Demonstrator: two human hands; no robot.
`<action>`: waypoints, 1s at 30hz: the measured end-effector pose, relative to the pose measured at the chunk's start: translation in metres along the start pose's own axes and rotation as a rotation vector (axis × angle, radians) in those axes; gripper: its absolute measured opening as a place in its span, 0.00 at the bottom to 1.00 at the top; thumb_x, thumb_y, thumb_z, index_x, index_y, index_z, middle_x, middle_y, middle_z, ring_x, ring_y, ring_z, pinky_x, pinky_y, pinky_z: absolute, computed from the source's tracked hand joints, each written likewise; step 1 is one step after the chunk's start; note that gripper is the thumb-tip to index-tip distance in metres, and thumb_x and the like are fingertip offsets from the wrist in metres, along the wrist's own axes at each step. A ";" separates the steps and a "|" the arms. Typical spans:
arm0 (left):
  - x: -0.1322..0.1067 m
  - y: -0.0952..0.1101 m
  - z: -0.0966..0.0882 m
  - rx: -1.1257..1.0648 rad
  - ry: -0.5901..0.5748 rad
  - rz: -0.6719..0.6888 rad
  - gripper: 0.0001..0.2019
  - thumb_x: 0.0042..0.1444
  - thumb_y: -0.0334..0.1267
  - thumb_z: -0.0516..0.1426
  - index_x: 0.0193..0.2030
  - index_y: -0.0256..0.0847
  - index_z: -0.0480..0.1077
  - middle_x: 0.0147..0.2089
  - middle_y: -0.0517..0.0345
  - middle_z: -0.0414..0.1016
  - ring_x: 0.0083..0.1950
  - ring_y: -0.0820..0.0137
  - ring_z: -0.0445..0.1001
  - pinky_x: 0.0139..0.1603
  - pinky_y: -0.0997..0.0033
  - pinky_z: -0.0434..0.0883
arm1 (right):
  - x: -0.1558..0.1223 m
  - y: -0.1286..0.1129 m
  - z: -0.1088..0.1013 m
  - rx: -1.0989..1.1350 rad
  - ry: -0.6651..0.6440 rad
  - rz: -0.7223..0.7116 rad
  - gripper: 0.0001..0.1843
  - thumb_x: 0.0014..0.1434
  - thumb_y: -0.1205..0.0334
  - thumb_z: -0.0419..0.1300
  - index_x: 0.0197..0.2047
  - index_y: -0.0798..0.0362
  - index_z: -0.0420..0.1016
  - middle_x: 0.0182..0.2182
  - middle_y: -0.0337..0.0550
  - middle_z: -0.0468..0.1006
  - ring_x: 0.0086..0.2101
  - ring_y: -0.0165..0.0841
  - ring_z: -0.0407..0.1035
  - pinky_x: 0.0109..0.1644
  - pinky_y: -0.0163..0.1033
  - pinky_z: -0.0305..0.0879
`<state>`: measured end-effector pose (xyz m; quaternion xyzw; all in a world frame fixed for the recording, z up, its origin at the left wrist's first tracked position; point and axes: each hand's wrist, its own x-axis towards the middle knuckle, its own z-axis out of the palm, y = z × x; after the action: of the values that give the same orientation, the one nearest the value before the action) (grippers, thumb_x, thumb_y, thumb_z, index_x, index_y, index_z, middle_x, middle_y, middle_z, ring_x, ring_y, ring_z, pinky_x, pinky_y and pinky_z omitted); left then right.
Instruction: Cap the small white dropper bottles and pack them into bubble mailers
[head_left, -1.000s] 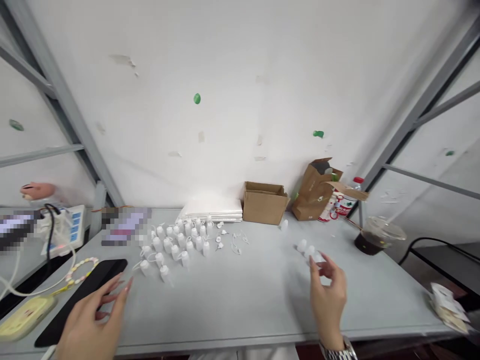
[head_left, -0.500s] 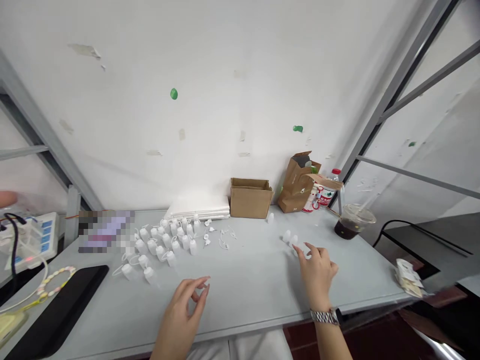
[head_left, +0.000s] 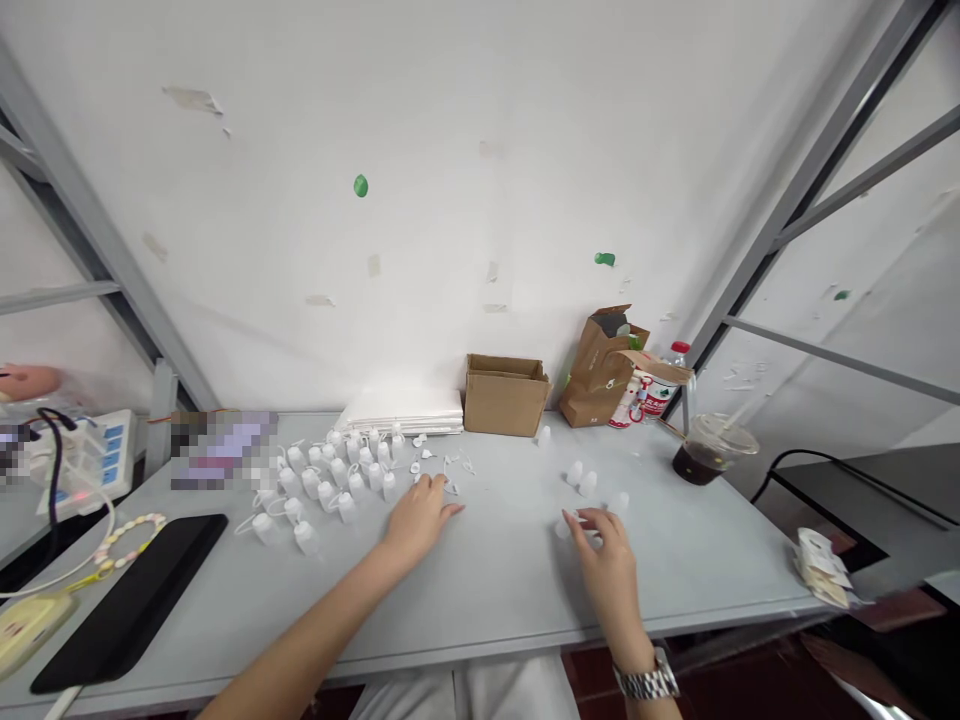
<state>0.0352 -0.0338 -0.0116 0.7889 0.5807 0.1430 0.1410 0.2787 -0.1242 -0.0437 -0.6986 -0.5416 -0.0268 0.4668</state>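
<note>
Head: before brown cardboard box [head_left: 504, 403], left hand [head_left: 417, 516] hung by white plastic pieces [head_left: 415, 467], right hand [head_left: 609, 555] curled by domed translucent caps [head_left: 588, 484], seemingly spread for picking; both grips unclear.

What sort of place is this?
It looks like an informal workspace, perhaps for simple hand assembly, though I can't say whose. A cluster of small white plastic bottles stands on a grey table, with an open cardboard box behind and a lidded drink cup towards the right.

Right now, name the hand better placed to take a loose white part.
The left hand, likely: it is beside the white parts; the right hand is farther off, by translucent pieces.
</note>
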 end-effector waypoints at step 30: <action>-0.036 -0.008 -0.011 -1.241 0.137 -0.231 0.15 0.42 0.46 0.60 0.33 0.36 0.71 0.43 0.46 0.78 0.39 0.62 0.77 0.41 0.64 0.73 | -0.068 -0.097 0.071 0.789 -0.417 0.263 0.13 0.55 0.56 0.57 0.41 0.53 0.74 0.31 0.44 0.74 0.28 0.32 0.68 0.31 0.35 0.67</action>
<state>0.0137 -0.0653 -0.0068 0.4816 0.4787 0.4873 0.5491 0.1417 -0.1273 -0.0600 -0.5207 -0.4995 0.3817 0.5776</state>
